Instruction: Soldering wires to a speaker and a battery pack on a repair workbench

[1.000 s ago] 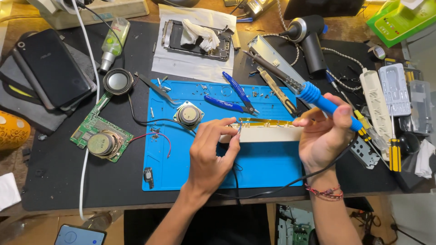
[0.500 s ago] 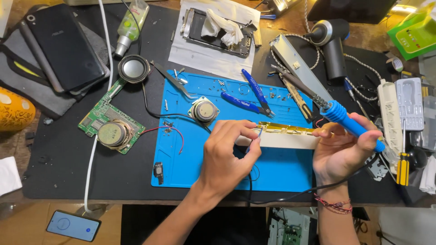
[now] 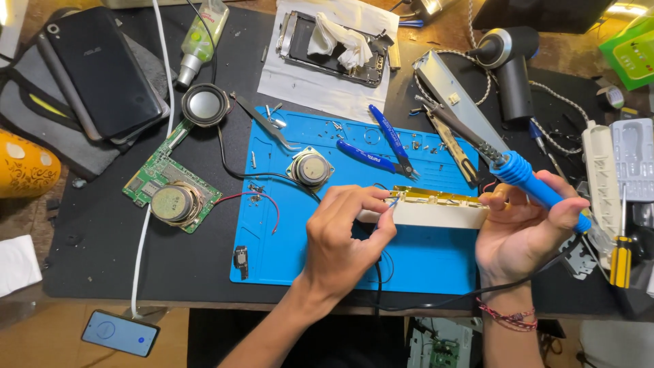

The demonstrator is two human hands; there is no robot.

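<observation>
Over the blue work mat (image 3: pixel 286 252), both hands meet at a long cream housing (image 3: pixel 436 215), an open shell with gold-coloured parts showing along its top. Left hand (image 3: pixel 340 238): fingers pinched closed at the housing's left end, apparently on a thin blue wire, though it is too small to be sure. Right hand (image 3: pixel 524 232): steadies the housing's right end while its fingers wrap a blue-handled soldering iron (image 3: pixel 528 180), tip pointing up-left, away from the housing. On the mat: small round speaker (image 3: pixel 311 168), blue cutters (image 3: pixel 381 146), loose screws. On the counter (image 3: pixel 102 272): circuit board with speaker (image 3: pixel 170 197), opened phone frame with a white cloth in it (image 3: pixel 337 51).
</observation>
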